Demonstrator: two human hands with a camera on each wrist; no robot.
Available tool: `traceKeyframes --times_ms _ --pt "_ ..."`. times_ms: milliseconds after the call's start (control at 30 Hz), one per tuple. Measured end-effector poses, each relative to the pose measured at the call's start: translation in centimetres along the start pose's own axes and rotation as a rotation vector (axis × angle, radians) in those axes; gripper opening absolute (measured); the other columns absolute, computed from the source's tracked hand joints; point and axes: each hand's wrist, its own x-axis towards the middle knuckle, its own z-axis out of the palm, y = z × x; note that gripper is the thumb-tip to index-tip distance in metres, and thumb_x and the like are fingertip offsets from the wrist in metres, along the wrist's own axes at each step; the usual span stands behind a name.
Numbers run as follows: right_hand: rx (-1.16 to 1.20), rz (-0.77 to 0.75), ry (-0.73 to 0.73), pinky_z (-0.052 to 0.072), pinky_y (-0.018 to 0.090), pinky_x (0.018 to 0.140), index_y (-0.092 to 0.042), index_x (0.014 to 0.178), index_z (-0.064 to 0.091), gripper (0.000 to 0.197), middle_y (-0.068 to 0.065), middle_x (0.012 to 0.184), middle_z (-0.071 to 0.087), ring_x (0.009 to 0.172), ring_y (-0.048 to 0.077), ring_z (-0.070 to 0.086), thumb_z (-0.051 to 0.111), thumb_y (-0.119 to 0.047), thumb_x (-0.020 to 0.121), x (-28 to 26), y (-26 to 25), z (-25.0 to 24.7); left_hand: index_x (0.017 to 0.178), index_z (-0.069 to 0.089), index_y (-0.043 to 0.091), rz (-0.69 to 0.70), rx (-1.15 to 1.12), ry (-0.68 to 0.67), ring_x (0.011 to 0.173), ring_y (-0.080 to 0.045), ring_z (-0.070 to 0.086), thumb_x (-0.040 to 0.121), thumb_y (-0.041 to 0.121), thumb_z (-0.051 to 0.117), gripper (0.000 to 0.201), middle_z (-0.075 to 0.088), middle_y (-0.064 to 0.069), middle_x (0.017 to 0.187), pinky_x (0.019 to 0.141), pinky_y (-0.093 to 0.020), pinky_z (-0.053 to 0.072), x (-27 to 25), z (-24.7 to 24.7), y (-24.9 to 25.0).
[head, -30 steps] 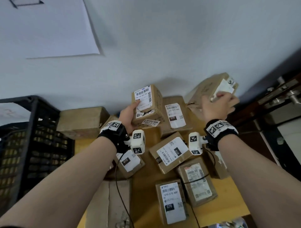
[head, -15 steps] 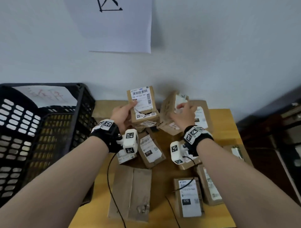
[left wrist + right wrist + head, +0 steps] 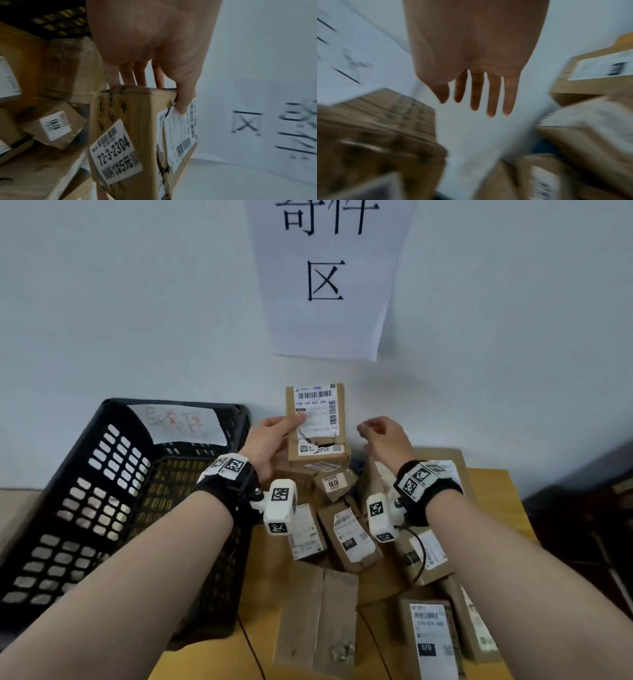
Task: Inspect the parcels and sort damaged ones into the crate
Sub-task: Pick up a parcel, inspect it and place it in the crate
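My left hand grips a small brown parcel above the pile, thumb on its white label, which is torn with a ragged hole in the cardboard near its lower edge. In the left wrist view the fingers wrap behind the parcel and the thumb presses the label. My right hand hovers just right of the parcel, holding nothing; in the right wrist view its fingers are straight and spread. The black slotted crate stands at the left, tilted toward the table.
Several labelled cardboard parcels lie heaped on the yellow wooden table. A flat brown box lies near the front edge. A white paper sign hangs on the wall behind. Dark furniture is at the far right.
My right hand has let go of the parcel it held and now hangs free beside the left hand's parcel. The left hand has lifted its parcel higher; the head view swung left toward the crate.
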Motion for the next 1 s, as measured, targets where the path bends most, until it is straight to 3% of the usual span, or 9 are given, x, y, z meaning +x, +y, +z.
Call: traceKeyframes --times_ms 100,167,233,433,600,767,867,933,1000 --pt "0.228 -0.089 -0.083 0.064 0.047 0.081 -0.02 0.125 0.06 0.033 0.003 0.114 0.073 0.093 0.023 0.075 0.06 -0.044 0.102 -2.7 -7.7 -0.4 0.12 0.067 0.009 0.117 0.012 -0.006 0.094 -0.027 0.075 0.089 0.027 0.083 0.039 0.079 -0.013 0.11 0.083 -0.044 0.063 -1.8 -0.2 3.9" --pt "0.306 -0.154 -0.129 0.063 0.043 0.071 -0.019 0.133 0.056 0.041 0.004 0.12 0.071 0.09 0.023 0.075 0.063 -0.044 0.101 -4.4 -12.0 -0.8 0.118 0.064 0.011 0.19 0.001 -0.009 0.094 -0.026 0.074 0.089 0.027 0.083 0.038 0.079 -0.011 0.109 0.073 -0.038 0.062 -3.2 -0.5 6.9" --pt "0.315 -0.21 -0.138 0.064 0.045 0.071 -0.022 0.138 0.052 0.049 0.003 0.122 0.069 0.092 0.023 0.075 0.068 -0.043 0.097 -5.9 -15.6 -1.1 0.123 0.063 0.009 0.264 -0.001 -0.02 0.094 -0.026 0.074 0.089 0.027 0.083 0.044 0.079 -0.011 0.111 0.066 -0.034 0.06 -4.7 -0.8 9.9" --pt "0.417 -0.358 -0.083 0.06 0.036 0.063 -0.02 0.138 0.05 0.05 0.005 0.119 0.071 0.091 0.022 0.077 0.074 -0.027 0.095 -9.4 -22.8 -1.6 0.126 0.057 0.015 0.456 0.08 -0.104 0.095 -0.022 0.076 0.091 0.019 0.08 0.042 0.079 -0.001 0.115 0.074 -0.043 0.063 -9.6 -1.8 17.4" --pt "0.448 -0.449 -0.045 0.059 0.034 0.062 -0.02 0.137 0.051 0.046 0.004 0.117 0.07 0.088 0.019 0.077 0.072 -0.025 0.096 -11.4 -25.8 -1.9 0.128 0.054 0.018 0.526 0.129 -0.165 0.089 -0.019 0.076 0.091 0.011 0.078 0.044 0.078 -0.004 0.116 0.064 -0.035 0.061 -12.4 -2.7 20.4" --pt "0.437 -0.513 -0.012 0.062 0.037 0.068 -0.02 0.136 0.05 0.045 0.005 0.121 0.069 0.096 0.023 0.076 0.072 -0.025 0.096 -12.5 -27.1 -1.9 0.129 0.054 0.017 0.594 0.113 -0.183 0.091 -0.02 0.076 0.092 0.01 0.077 0.045 0.077 -0.004 0.119 0.065 -0.036 0.061 -13.7 -3.1 21.6" --pt "0.339 -0.548 0.124 0.06 0.034 0.079 -0.021 0.127 0.05 0.041 -0.001 0.13 0.061 0.1 0.017 0.071 0.075 -0.026 0.094 -12.5 -27.5 -1.6 0.126 0.053 0.014 0.648 0.125 -0.108 0.084 -0.016 0.076 0.087 0.01 0.082 0.048 0.074 -0.006 0.122 0.063 -0.036 0.06 -13.8 -2.8 21.9" --pt "0.191 -0.602 0.222 0.053 0.024 0.077 -0.023 0.118 0.053 0.033 -0.003 0.125 0.055 0.089 0.01 0.062 0.075 -0.021 0.093 -12.6 -27.8 -1.6 0.118 0.053 0.016 0.686 0.131 -0.022 0.083 -0.016 0.075 0.08 0.013 0.088 0.052 0.067 -0.008 0.126 0.059 -0.034 0.058 -13.8 -2.5 21.8" --pt "0.139 -0.639 0.214 0.051 0.021 0.068 -0.021 0.11 0.061 0.021 0.001 0.119 0.058 0.077 0.009 0.058 0.072 -0.014 0.093 -12.9 -28.2 -1.4 0.112 0.051 0.02 0.722 0.134 0.025 0.097 -0.022 0.074 0.07 0.023 0.093 0.059 0.062 -0.004 0.126 0.069 -0.04 0.06 -13.8 -2.2 21.8"
